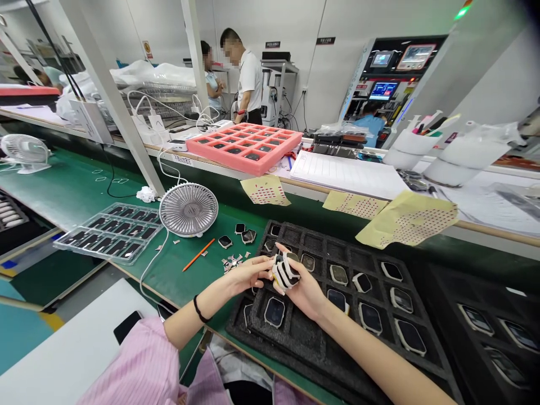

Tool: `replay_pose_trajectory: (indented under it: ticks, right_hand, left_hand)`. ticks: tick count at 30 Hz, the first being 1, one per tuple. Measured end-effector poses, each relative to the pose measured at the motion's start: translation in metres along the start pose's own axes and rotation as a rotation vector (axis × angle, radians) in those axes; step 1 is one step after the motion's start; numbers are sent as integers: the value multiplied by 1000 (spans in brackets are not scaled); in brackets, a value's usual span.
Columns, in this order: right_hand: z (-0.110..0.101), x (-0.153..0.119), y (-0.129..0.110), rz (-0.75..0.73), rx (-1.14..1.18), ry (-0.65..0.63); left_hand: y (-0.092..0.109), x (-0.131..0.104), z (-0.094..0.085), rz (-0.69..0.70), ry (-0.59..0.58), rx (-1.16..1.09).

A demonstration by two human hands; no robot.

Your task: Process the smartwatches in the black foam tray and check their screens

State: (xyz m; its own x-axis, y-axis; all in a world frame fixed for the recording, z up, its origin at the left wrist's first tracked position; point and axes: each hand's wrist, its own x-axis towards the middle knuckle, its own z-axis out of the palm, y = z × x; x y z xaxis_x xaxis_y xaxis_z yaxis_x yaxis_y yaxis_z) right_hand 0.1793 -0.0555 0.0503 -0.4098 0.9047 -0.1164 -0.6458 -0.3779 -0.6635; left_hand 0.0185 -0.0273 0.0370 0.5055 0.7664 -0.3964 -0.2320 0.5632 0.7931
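A small stack of smartwatch cases (287, 272), pale-framed with dark faces, is held between my two hands above the black foam tray (329, 247). My right hand (307, 289) wraps round the stack from the right, thumb and fingers closed on it. From the left, my left hand (253, 273) pinches the stack's edge with curled fingers; their tips are partly hidden. Several smartwatches lie in the tray's pockets, among them one smartwatch (275, 312) just below my hands. Other watch cases (225, 242) rest on the green bench beside the tray.
Left of the tray are small loose parts (234, 262), an orange stick (198, 255), a round fan (189, 209) and a clear plastic tray (113, 232). A shelf behind bears a pink foam tray (248, 163) and papers (337, 174). Another black tray (476, 281) stands right. People are beyond.
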Motion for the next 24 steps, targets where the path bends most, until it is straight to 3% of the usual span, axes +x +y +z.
replay_pose_trajectory:
  ticks: [5, 9, 11, 13, 16, 20, 24]
  right_hand:
    - [5, -4, -2, 48, 5, -25]
    - [6, -2, -3, 71, 28, 12]
    - [4, 3, -4, 55, 47, 69]
    - [1, 8, -6, 17, 68, 139]
    - [-4, 13, -7, -15, 85, 192]
    - [-6, 12, -6, -4, 91, 213]
    - [-4, 10, -4, -4, 94, 237]
  left_hand:
    - [-2, -1, 3, -8, -41, -22]
    - [2, -2, 3, 5, 3, 110]
    - [3, -6, 5, 160, 132, 295]
    - [2, -12, 9, 431, 277, 560]
    - [-5, -20, 18, 734, 297, 960]
    - [-14, -19, 27, 841, 306, 1177]
    - [-10, -16, 32, 795, 348, 1247]
